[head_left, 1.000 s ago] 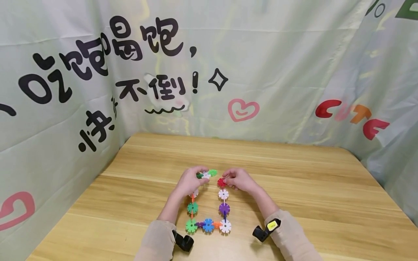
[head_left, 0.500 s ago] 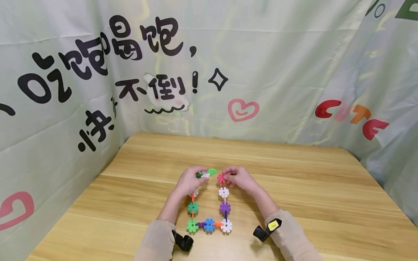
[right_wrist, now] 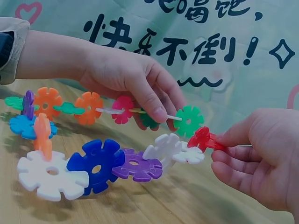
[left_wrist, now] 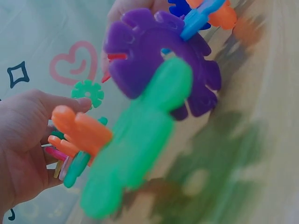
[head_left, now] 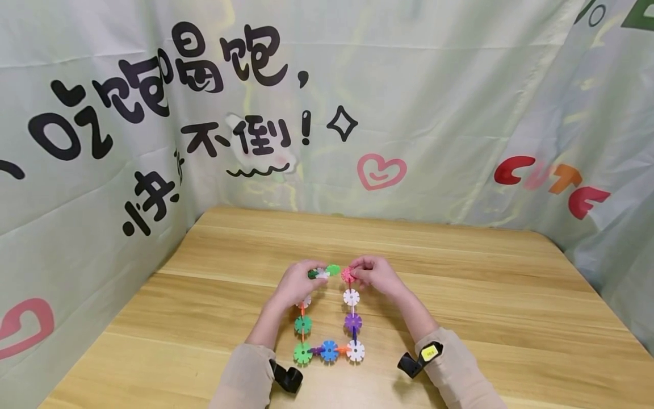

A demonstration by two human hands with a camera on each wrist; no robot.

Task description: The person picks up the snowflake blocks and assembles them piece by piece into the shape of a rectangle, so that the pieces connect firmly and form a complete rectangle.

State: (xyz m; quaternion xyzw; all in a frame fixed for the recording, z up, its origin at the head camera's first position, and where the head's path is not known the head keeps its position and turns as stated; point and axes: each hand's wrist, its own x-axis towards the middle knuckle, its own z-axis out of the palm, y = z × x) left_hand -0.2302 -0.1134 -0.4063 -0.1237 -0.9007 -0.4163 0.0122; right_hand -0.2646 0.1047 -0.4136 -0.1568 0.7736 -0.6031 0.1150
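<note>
Plastic snowflake chain lies U-shaped on the wooden table from overhead, left hand pinching its green end disc, while the right-wrist view shows right hand pinching the red end disc; slots should align squarely before pressing.

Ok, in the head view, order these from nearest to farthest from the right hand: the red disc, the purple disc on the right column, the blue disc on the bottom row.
1. Red disc: pinched by the right hand, at the top of the right column.
2. Purple disc: lower down the right column, below the white one.
3. Blue disc: on the bottom row, toward the person.
</note>
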